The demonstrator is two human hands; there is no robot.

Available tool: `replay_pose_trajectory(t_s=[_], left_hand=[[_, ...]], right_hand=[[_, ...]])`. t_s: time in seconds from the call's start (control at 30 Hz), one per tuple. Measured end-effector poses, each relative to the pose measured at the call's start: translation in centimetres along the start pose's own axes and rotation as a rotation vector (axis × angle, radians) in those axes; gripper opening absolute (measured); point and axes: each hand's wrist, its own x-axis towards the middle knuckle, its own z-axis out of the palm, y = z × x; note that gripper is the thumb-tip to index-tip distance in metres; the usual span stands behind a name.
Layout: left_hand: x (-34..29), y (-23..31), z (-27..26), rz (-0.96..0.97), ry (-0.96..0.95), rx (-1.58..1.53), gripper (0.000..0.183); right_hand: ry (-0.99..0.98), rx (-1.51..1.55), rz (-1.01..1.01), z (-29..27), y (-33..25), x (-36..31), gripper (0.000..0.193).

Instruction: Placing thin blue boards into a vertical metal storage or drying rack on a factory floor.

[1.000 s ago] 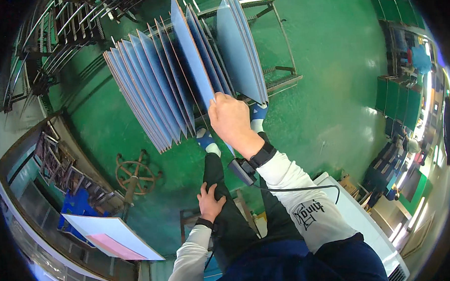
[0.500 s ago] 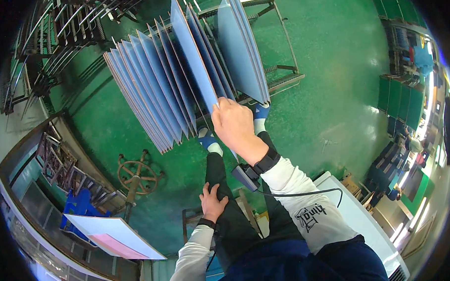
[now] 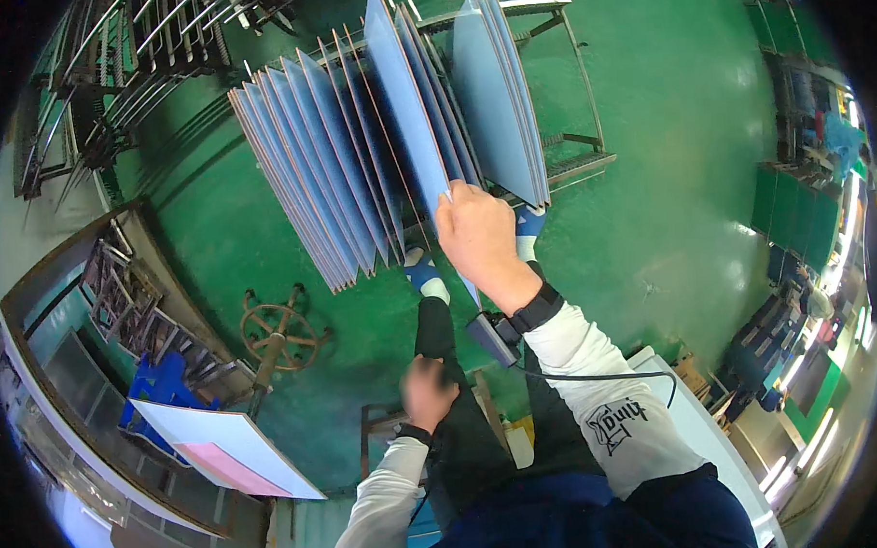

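Note:
My right hand (image 3: pixel 478 232) is closed on the near edge of a blue panel (image 3: pixel 405 82), a flat sheet with a thin brown edge. The panel stands upright among several similar blue sheets (image 3: pixel 304 163) in a metal rack (image 3: pixel 577 86); a smaller group of sheets (image 3: pixel 495 98) stands to its right. Below the hand, a narrow strip of the panel shows beside my wrist. My left hand (image 3: pixel 429 395) rests against my left thigh, away from the sheets; its fingers are blurred. A small black device (image 3: pixel 494 340) with a cable sits by my right wrist.
A pale board (image 3: pixel 207 432) with a pink patch leans at lower left, near a blue plastic object (image 3: pixel 167 390). A wheeled base (image 3: pixel 284 339) stands left of my feet. Metal racks (image 3: pixel 151 52) occupy the far left; a white surface (image 3: pixel 715 448) lies at lower right.
The whole view has shifted, so the rack and sheets appear farther right. My right hand keeps its hold on the same panel. My left hand's fingers, spread on the thigh before, are now blurred.

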Motion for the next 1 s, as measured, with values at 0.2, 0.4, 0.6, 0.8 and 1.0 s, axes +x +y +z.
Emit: replay_pose_trajectory(t_s=[0.2, 0.4, 0.6, 0.8, 1.0], left_hand=[[-0.1, -0.7, 0.5, 0.033, 0.06, 0.01, 0.068], [-0.1, -0.8, 0.6, 0.018, 0.052, 0.012, 0.069], [-0.1, -1.2, 0.4, 0.033, 0.054, 0.002, 0.068], [-0.3, -0.7, 0.0, 0.023, 0.042, -0.003, 0.067], [-0.4, -0.8, 0.0, 0.016, 0.019, -0.002, 0.067]], right_hand=[[-0.009, 0.002, 0.003, 0.1, -0.3, 0.1, 0.019], [-0.027, -0.039, -0.005, -0.1, -1.2, 0.6, 0.019], [-0.019, -0.012, -0.012, 0.2, -1.3, 0.8, 0.02], [-0.031, -0.076, -0.026, 0.5, -1.4, 2.2, 0.02], [-0.032, -0.023, 0.006, 1.1, -1.4, 3.0, 0.026]])
